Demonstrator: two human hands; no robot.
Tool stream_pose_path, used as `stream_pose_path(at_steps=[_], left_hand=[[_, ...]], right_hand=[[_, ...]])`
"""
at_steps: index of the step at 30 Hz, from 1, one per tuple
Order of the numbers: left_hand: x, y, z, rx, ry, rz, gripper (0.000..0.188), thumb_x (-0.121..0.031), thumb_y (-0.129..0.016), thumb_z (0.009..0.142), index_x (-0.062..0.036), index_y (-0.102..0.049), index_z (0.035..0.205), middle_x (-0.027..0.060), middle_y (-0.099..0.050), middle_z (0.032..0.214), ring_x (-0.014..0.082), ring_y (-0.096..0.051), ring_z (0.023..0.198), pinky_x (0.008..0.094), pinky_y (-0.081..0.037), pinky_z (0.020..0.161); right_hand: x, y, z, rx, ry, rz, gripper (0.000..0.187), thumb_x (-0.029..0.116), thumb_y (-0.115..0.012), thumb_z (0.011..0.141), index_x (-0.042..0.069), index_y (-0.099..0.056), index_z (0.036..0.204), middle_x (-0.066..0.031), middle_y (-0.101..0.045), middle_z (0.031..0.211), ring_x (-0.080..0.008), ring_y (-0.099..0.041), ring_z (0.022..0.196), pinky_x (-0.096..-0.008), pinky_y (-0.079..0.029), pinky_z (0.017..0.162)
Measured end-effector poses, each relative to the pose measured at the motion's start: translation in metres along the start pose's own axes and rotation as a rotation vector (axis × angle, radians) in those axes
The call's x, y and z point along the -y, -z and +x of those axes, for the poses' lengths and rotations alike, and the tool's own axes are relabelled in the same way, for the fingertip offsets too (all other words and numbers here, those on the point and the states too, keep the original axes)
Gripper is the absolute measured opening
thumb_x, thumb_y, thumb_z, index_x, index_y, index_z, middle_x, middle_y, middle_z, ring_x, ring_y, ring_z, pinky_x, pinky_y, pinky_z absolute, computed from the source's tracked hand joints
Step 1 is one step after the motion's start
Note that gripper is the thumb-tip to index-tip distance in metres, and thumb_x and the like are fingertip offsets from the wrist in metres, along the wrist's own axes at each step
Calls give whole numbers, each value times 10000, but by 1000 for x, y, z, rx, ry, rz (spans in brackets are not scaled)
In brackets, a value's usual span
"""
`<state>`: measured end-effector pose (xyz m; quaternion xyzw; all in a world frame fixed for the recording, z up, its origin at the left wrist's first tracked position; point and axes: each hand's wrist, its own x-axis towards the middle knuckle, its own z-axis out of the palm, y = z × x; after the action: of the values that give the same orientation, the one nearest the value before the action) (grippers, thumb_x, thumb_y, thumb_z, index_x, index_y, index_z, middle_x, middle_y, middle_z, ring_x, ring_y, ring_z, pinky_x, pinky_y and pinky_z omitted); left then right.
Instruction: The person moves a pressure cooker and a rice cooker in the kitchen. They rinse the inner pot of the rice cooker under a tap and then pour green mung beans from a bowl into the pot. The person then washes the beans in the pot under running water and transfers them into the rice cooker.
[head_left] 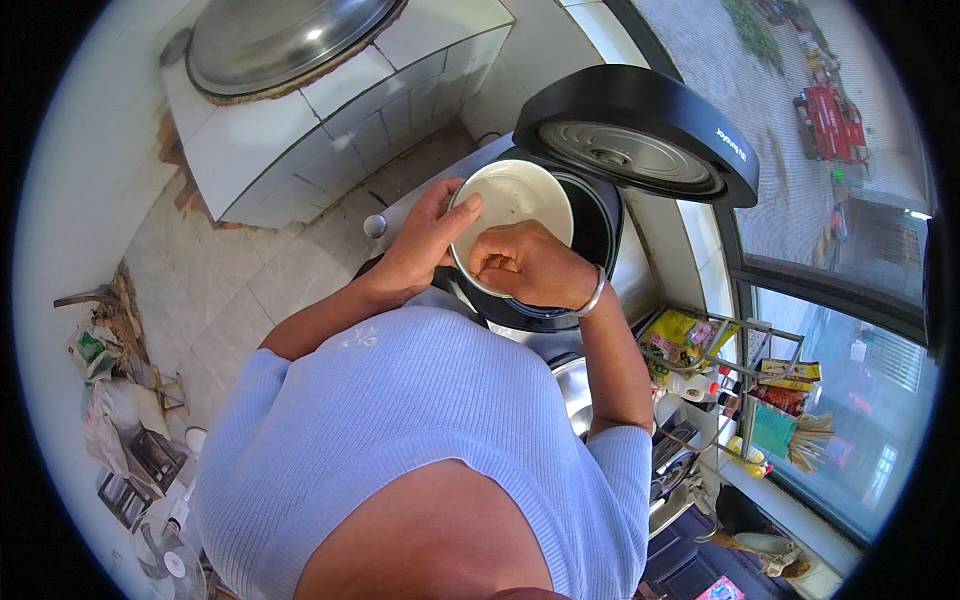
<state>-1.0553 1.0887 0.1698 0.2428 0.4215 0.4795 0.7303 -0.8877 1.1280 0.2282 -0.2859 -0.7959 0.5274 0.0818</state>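
Observation:
A cream-coloured round bowl (522, 192) is tilted over an opened black rice cooker (601, 222), covering much of its mouth. My left hand (428, 232) is closed on the bowl's left rim, thumb over the edge. My right hand (535, 264) reaches into the bowl from the right, its fingers curled together near the lower inside wall. Whatever those fingers pinch, if anything, is hidden. A few small specks show on the bowl's inside. The cooker's thick black lid (640, 135) stands raised behind the bowl, its metal underside facing me.
A tiled stove (290, 120) with a large metal lid (290, 40) is at the far left. To the right, a wire rack (745, 350) holds packets and bottles beside a window. A metal bowl (574, 392) sits by my right forearm.

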Motion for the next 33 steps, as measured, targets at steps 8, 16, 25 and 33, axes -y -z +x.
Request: stream_pose_path(at_steps=[8,16,25,33], left_hand=[[-1,-2,0,-14,22,-12,564,-411,-623,886,-23,-415,1238,116,-568,1036,157,-621,884,281,-557,654],[3,-6,6,14,34,-4,586,-413,-639,874,-13,-412,1237,115,-567,1029,159,-621,878,280,-556,631],[2,-12,11,3,62,-21,611,-428,-633,874,-19,-394,1260,113,-553,1086,163,-617,928,309,-565,660],[-8,-9,12,-8,54,-19,538,-386,-587,907,-31,-403,1266,115,-552,1148,198,-588,1042,360,-538,788]], right_hand=[[11,7,-16,49,-94,124,165,-11,-673,648,24,-558,762,-110,-613,707,-254,-613,657,-327,-472,629],[14,9,-26,3,-79,-33,176,-15,-649,658,36,-514,758,-123,-557,715,-308,-582,683,-378,-450,640],[14,12,-52,-188,-10,-241,167,-82,-626,686,18,-514,759,-99,-555,733,-246,-570,639,-329,-449,588],[-28,-2,-97,-790,-289,24,140,-92,-622,738,8,-602,833,-102,-595,818,-173,-609,661,-256,-487,587]])
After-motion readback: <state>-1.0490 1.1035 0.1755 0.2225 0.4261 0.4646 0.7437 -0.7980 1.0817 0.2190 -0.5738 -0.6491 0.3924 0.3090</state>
